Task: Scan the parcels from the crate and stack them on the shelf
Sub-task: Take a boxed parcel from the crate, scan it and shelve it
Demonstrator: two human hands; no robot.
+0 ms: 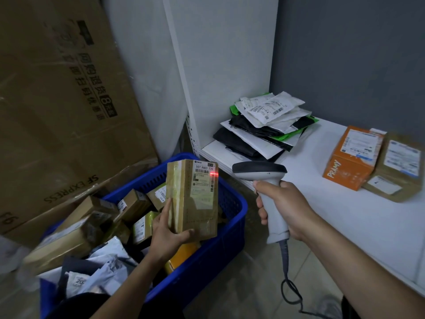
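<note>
Left grip (169, 236) clasps the bottom of a tan, taped parcel (193, 201), held upright over the blue crate (232, 217) (red scan line on its label's top corner). Right grip (282, 210) is clenched round the grey scanner (264, 178), just past the crate rim. The white shelf (345, 226) has bare room near its front edge.

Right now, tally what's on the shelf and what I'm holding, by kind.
Boxes on the shelf: 2, the orange PRAMY box and the brown cardboard box
Pile of mailer bags on the shelf: 1
Cardboard parcel in the left hand: 1
Barcode scanner in the right hand: 1
Total: 5
</note>
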